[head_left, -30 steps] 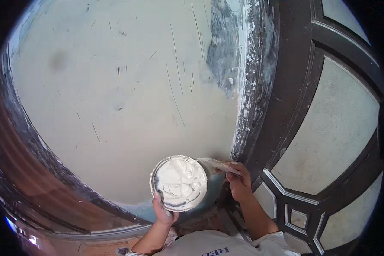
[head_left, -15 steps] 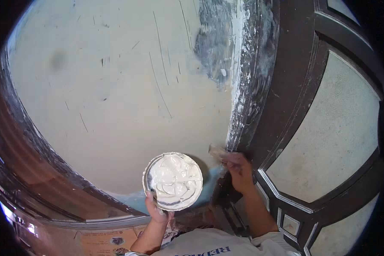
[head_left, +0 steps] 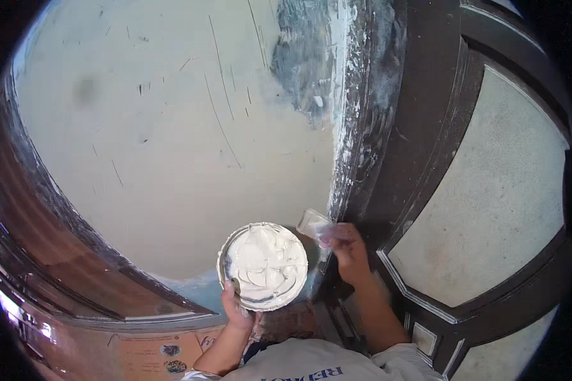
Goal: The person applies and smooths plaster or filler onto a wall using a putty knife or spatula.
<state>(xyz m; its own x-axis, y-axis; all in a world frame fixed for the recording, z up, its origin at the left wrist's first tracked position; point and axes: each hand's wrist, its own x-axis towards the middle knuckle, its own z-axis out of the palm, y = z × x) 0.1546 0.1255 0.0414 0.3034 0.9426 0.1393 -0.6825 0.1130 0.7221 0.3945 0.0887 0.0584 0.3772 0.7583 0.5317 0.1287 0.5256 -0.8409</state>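
My left hand (head_left: 237,310) grips the near rim of a round metal pan (head_left: 262,266) heaped with white putty, held flat in front of the wall. My right hand (head_left: 347,247) holds a putty knife (head_left: 313,223), its pale blade pointing up and left toward the wall edge, just right of the pan. The blade sits close to the rough putty-smeared corner (head_left: 344,146) where the wall meets a dark door frame.
A smooth cream wall (head_left: 171,140) with thin scratches fills the middle; a grey-blue bare patch (head_left: 305,57) shows near its top right. A dark wooden door (head_left: 451,159) with frosted panes stands at the right. Brown wooden trim (head_left: 51,254) curves along the left.
The pan and my left hand stay about where they were in front of the wall. My right hand has lifted the putty knife off the pan's edge and raised it toward the wall corner.
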